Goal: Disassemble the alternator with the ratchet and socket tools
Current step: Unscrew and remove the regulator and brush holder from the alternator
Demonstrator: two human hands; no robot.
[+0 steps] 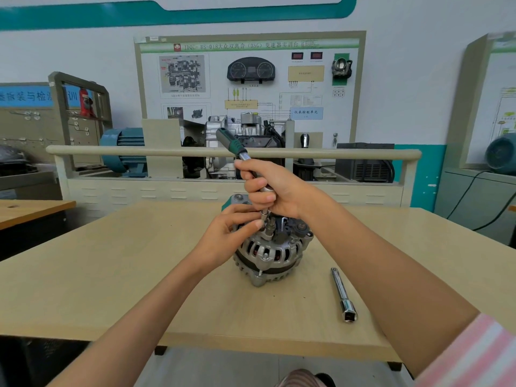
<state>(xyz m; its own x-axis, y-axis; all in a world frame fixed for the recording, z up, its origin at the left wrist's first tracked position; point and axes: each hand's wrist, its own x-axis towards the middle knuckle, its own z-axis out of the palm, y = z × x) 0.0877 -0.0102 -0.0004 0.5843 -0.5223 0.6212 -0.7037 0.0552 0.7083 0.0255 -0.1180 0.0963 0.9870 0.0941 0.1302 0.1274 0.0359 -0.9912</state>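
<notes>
The alternator (272, 248) stood at the centre of the frame on the light wooden surface (111, 275), its vented silver housing toward the camera. The right hand (275, 191) had its fingers curled round the ratchet (237, 150) just below the green-and-black handle (which slanted up toward the upper left), the socket (265, 219) pointing down onto the alternator's top, while the left hand (231, 233) pinched that socket between fingertips and thumb. A chrome extension bar (343, 294) lay on the surface at the lower right, well apart from the alternator.
</notes>
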